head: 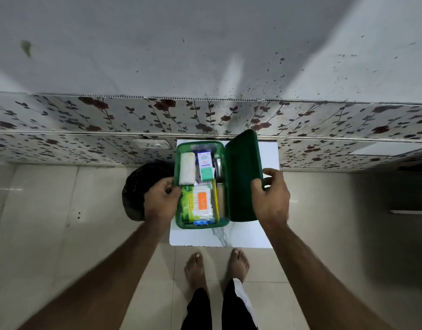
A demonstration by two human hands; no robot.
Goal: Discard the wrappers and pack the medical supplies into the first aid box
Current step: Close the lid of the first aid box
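A green first aid box point(201, 225) stands open on a small white marble-look table point(238, 234). Inside lie a white gauze roll point(187, 168), a white and teal carton point(205, 166), a pack of cotton swabs with an orange label point(202, 203), a green packet point(187, 204) and a metallic tool point(219, 167). The dark green lid point(244, 177) stands half raised on the right side. My right hand point(271, 196) grips the lid's outer edge. My left hand point(161, 198) holds the box's left wall, fingers curled over its rim.
A black bin bag point(136, 186) sits on the floor just left of the table, partly behind my left hand. A floral-patterned wall panel point(110, 120) runs behind the table. My bare feet point(217, 265) stand on beige floor tiles in front.
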